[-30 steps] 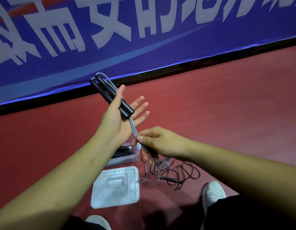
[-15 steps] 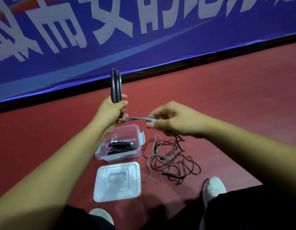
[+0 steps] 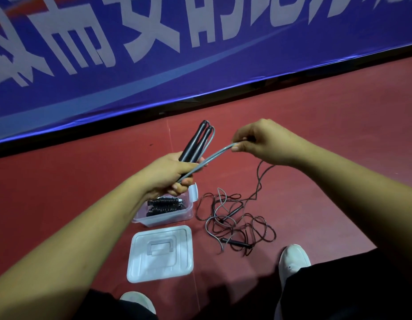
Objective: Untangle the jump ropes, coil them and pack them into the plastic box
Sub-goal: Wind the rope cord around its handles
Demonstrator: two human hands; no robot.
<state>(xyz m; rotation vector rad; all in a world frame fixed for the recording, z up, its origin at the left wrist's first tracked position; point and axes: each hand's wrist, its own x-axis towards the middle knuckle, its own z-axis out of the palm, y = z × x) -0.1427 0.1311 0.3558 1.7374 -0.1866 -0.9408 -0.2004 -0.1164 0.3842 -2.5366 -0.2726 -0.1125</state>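
My left hand (image 3: 171, 174) grips the two black handles (image 3: 198, 142) of a grey jump rope, held together and tilted up to the right. My right hand (image 3: 258, 140) pinches the grey rope (image 3: 209, 159), which runs taut from the left fist up to it. A dark rope hangs from the right hand down to a tangle of ropes (image 3: 235, 222) on the red floor, with a black handle (image 3: 237, 243) among them. The clear plastic box (image 3: 177, 215) sits under my left hand and holds a coiled black rope (image 3: 163, 204).
The box's white lid (image 3: 161, 252) lies flat on the floor in front of the box. White shoes (image 3: 292, 259) flank the scene. A blue banner (image 3: 154, 54) with white characters stands along the floor's far edge. Bare red floor (image 3: 339, 135) stretches to the right.
My left hand closed round the handles and dropped lower, now tilting them to the right. My right hand rose from the tangle and drew the grey rope up and rightward.
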